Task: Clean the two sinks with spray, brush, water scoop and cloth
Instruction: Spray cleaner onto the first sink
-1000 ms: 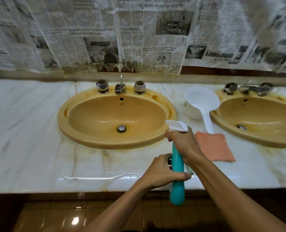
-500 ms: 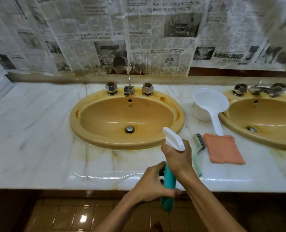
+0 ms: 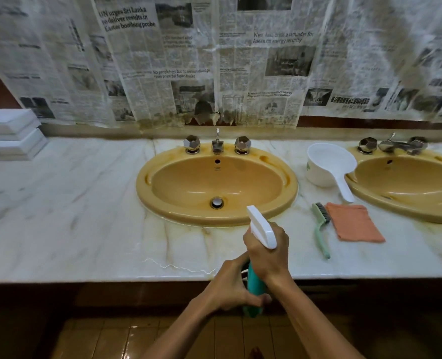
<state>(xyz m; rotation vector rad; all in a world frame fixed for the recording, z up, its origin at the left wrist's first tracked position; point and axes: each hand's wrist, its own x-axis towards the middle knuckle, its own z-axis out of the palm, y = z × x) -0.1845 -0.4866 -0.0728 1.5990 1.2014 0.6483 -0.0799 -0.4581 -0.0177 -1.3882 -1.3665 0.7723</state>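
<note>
I hold a teal spray bottle [image 3: 254, 288] with a white trigger head over the counter's front edge. My right hand [image 3: 267, 251] grips its neck under the head; my left hand [image 3: 234, 288] wraps round its body. The nozzle points toward the left yellow sink [image 3: 147, 187], just ahead. The right yellow sink [image 3: 365, 195] is cut off by the frame's right edge. Between the sinks lie a green brush [image 3: 320, 229], an orange cloth [image 3: 354, 225] and a white water scoop [image 3: 331, 164].
The marble counter [image 3: 72, 208] runs the full width, with taps [image 3: 217, 145] behind each sink. White boxes [image 3: 10, 136] are stacked at the far left. Newspaper [image 3: 214, 60] covers the wall behind. A tiled floor lies below the counter.
The view has swung left and up, so the sinks sit further right in the frame and the brush has come into view. Both hands keep hold of the bottle.
</note>
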